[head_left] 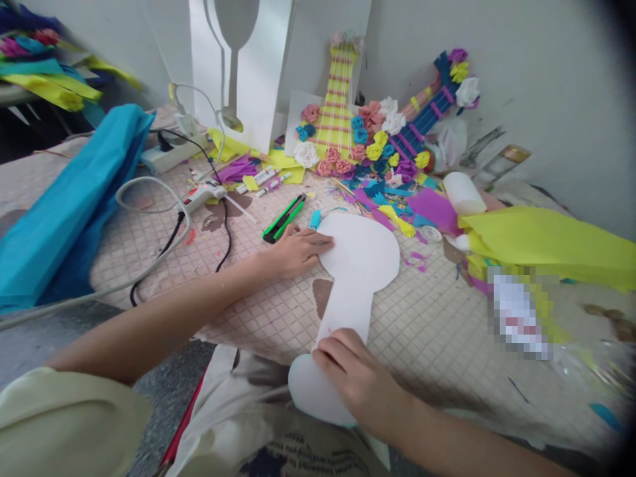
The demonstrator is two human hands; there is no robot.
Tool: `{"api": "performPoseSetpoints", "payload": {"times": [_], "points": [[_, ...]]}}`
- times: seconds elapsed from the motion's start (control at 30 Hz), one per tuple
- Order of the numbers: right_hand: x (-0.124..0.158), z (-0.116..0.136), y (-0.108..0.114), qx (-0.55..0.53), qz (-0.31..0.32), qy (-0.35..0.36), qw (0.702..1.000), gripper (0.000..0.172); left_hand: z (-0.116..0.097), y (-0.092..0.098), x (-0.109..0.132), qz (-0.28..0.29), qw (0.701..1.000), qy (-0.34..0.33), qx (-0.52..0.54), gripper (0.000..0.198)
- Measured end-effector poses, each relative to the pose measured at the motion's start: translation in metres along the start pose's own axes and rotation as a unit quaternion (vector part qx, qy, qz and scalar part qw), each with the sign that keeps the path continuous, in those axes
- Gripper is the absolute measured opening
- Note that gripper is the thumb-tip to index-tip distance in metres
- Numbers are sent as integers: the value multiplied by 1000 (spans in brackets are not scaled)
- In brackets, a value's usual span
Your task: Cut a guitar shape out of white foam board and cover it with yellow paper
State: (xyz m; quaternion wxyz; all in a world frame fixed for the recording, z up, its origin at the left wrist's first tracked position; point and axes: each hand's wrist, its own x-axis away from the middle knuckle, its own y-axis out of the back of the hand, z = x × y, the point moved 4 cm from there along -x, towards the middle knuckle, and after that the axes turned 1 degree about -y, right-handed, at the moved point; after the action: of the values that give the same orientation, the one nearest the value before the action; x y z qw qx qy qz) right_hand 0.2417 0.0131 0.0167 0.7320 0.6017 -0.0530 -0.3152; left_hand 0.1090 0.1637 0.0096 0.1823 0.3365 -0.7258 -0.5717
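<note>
A white paper or card cutout [360, 252] lies on the table, with a rounded far end, a straight neck and a rounded near end jutting past the table's front edge. My left hand [298, 252] rests at the left rim of its far end, fingers stretched out and touching the surface. Around the lower neck, my right hand [355, 377] is closed, thumb and fingers pinching the cutout and covering part of the near end. Just beyond my left hand lies a green and black utility knife [285, 218].
A glue gun [203, 195] with a trailing cable and a power strip [173, 154] lie left, near blue crepe paper [79, 192]. Decorated paper guitars [340, 99] lean at the back among scraps and markers [258, 180]. Yellow crepe paper [551, 242] is at right.
</note>
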Motion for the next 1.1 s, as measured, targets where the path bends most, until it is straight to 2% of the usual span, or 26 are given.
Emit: {"api": "performPoseSetpoints", "payload": {"times": [0.1,0.23,0.3,0.4,0.47,0.6,0.77,0.87,1.0,1.1], "points": [[-2,-6,3,30,-9,19,999,23,1,0,0,3,1000,0,-5,48],[-10,-31,7,62,-34,-25,997,24,1,1,0,3,1000,1,-6,47],[-9,-29,6,45,-28,-27,998,23,1,1,-1,3,1000,1,-5,47],[-1,-13,5,14,-19,18,1000,22,1,0,-1,3,1000,-2,-3,47],[4,-10,5,11,-18,21,1000,23,1,-1,0,3,1000,-4,-5,47],[6,-23,6,38,-16,-41,998,23,3,-3,-1,-3,1000,4,-15,48],[6,-20,4,50,-16,-3,999,27,3,-4,-1,0,1000,3,-13,49],[4,-21,6,70,-28,-25,997,28,4,-4,-1,-10,1000,2,-13,48],[3,-22,5,62,-14,-10,998,27,5,-6,-1,-10,1000,2,-15,48],[5,-26,4,62,-20,-40,997,29,6,-7,-1,-12,1000,1,-14,48]]}}
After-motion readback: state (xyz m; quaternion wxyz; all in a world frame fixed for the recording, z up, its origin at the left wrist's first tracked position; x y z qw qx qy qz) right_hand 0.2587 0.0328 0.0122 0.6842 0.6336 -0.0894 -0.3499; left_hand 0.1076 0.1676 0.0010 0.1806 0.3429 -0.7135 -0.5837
